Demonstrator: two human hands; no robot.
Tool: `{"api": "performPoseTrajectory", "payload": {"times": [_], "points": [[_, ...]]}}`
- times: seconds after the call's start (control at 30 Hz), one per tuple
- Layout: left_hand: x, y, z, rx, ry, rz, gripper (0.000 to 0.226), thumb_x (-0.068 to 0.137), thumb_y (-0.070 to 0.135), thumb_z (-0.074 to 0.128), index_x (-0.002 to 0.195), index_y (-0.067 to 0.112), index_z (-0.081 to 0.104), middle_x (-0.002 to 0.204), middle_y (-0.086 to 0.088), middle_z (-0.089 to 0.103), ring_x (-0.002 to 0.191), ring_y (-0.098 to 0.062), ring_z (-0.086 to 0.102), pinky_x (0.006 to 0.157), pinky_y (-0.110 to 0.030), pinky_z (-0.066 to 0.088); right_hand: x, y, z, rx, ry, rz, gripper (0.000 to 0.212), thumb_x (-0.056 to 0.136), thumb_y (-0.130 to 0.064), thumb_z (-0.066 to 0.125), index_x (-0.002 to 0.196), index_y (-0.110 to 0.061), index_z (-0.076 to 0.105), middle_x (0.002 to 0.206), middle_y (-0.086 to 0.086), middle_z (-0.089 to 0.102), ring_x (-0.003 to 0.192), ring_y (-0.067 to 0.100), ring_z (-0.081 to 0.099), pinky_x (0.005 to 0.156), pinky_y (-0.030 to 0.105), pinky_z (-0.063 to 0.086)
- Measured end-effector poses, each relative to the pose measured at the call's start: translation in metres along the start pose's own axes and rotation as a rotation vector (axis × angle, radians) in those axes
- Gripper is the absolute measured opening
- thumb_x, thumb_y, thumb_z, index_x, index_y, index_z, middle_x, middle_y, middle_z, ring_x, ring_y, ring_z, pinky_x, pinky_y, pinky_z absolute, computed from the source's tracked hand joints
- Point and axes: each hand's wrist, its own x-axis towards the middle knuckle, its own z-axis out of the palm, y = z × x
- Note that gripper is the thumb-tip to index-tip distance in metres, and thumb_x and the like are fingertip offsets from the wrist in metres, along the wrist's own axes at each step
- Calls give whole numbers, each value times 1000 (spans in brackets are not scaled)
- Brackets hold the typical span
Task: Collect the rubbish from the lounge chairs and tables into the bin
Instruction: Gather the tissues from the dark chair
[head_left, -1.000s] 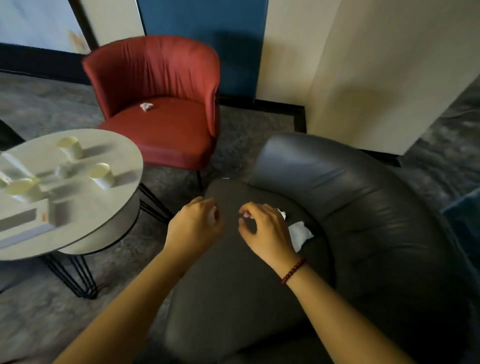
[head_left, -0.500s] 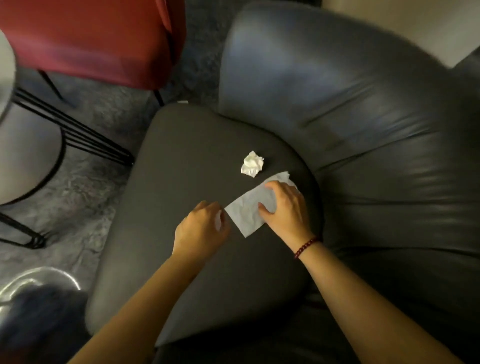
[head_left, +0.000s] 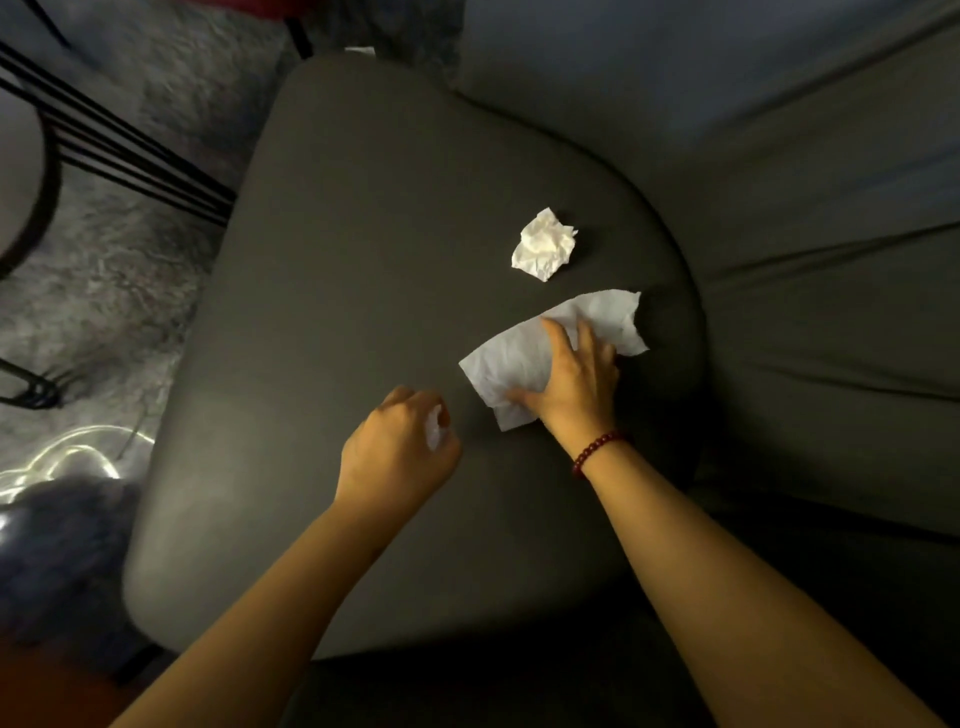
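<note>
A flat white tissue (head_left: 597, 317) lies on the dark grey lounge chair seat (head_left: 337, 260), right of centre. My right hand (head_left: 569, 376), with a red bead bracelet on its wrist, rests on this tissue with thumb and fingers spread over it. A crumpled white tissue ball (head_left: 543, 244) sits just beyond, untouched. My left hand (head_left: 400, 457) hovers over the seat to the left, its fingers curled round a small white scrap (head_left: 434, 431). At the lower left is a blurred bin (head_left: 57, 499) with a shiny rim and dark inside.
The chair's padded back and arm (head_left: 805, 208) curve round the right and far sides. Black wire legs of a round side table (head_left: 104, 150) stand on the grey carpet (head_left: 104, 291) at the left. A chair leg (head_left: 301, 39) shows at the top.
The view has dropped from the room onto the grey seat. My right hand has come down on the flat tissue and spread wider over it. My left hand stays curled on its scrap.
</note>
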Motion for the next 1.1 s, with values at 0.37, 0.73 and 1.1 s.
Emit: {"api": "performPoseTrajectory", "payload": {"times": [0.37, 0.73, 1.1], "points": [[2, -2, -29, -42, 36, -38, 22, 79, 29, 63, 92, 12, 60, 87, 1, 47, 70, -22, 51, 58, -26, 34, -40, -54, -11, 374, 157, -269, 16, 84, -4, 58, 99, -6, 64, 103, 9, 64, 101, 24, 58, 83, 19, 41], [-8, 1, -85, -196, 173, 87, 69, 64, 37, 75, 125, 23, 46, 113, -1, 53, 102, -18, 54, 71, -22, 39, -81, -121, -87, 583, -75, -517, 27, 79, 0, 59, 106, -7, 60, 94, 7, 65, 82, 10, 57, 61, 5, 43], [-30, -14, -110, -103, 296, 5, 28, 65, 10, 70, 66, 16, 42, 70, 1, 44, 67, -21, 40, 48, -26, 20, -78, -112, -84, 313, 214, -501, 22, 81, -9, 62, 103, -10, 59, 103, 8, 62, 99, 19, 53, 89, 29, 39]]}}
